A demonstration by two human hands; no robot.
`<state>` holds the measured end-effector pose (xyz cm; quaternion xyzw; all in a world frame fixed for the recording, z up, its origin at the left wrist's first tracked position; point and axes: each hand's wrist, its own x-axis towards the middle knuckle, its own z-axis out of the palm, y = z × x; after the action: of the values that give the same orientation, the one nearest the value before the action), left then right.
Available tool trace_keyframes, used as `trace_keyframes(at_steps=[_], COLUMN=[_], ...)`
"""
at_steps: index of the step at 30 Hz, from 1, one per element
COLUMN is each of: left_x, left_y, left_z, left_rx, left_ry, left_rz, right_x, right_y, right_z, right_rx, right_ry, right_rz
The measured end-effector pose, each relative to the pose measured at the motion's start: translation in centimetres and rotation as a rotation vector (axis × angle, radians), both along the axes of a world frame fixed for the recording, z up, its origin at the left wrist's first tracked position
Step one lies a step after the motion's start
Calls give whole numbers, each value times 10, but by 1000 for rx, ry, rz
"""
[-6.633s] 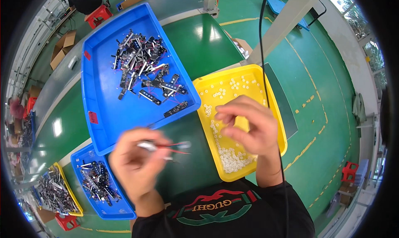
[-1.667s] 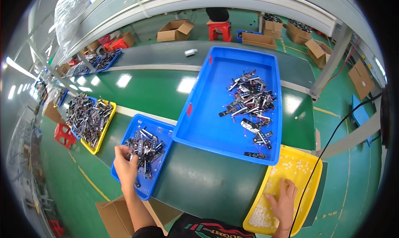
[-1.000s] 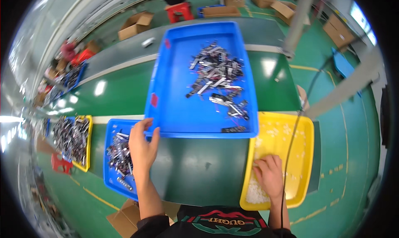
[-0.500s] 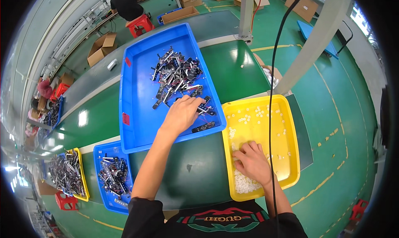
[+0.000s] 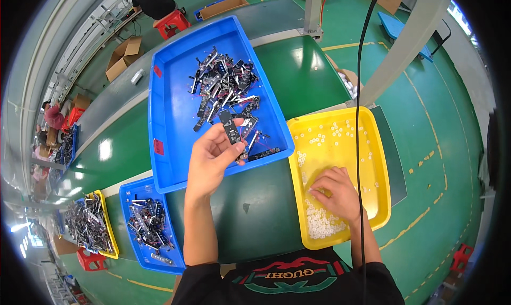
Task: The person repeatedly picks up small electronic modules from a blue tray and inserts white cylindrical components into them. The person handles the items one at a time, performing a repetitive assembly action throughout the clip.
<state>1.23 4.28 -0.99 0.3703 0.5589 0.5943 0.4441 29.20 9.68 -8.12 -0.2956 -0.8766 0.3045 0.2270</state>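
Note:
My left hand point(image 5: 210, 153) is raised above the near edge of a large blue tray point(image 5: 175, 180). Between its thumb and fingers it grips a narrow black circuit board point(image 5: 230, 128), tilted upward. Behind the board lies a heap of similar boards with thin wires point(image 5: 223, 84) in the tray. Over the yellow tray point(image 5: 380, 161), my right hand point(image 5: 339, 193) has thumb and fingertips pinched together; whatever they hold is too small to tell. Small white plastic rings point(image 5: 323, 225) are piled close to that hand, with others scattered toward the tray's far end.
A smaller blue tray of parts point(image 5: 151, 225) stands at the left, beyond it a yellow-rimmed tray of parts point(image 5: 88, 225). A black cable point(image 5: 359, 92) hangs before the yellow tray. A grey post point(image 5: 399, 49) rises at the right. Another person point(image 5: 153, 1) sits far off on a red stool point(image 5: 171, 24).
My left hand has come up out of the heap toward me, holding a board. My right hand has stayed over the yellow tray, its fingers now pinched together.

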Motion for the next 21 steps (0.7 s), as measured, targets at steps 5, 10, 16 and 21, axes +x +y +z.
trace_keyframes(at_steps=[5,10,16,21], left_x=[15,33,46,61], left_y=[-5,-1,-2,-10], left_z=[-3,-1,3,9], left_rx=[134,193,273,232], left_ry=[-226,-335,-283,-280], left_rz=[-89,-120,-120,-108], right_x=[3,0,-5,-20], right_y=[1,-2,-6,-14], right_z=[0,6,18,31], right_rx=[-46,-45,-318,-653], right_ry=[69,111,273,799], right_rz=[-58,-156,-204,-123])
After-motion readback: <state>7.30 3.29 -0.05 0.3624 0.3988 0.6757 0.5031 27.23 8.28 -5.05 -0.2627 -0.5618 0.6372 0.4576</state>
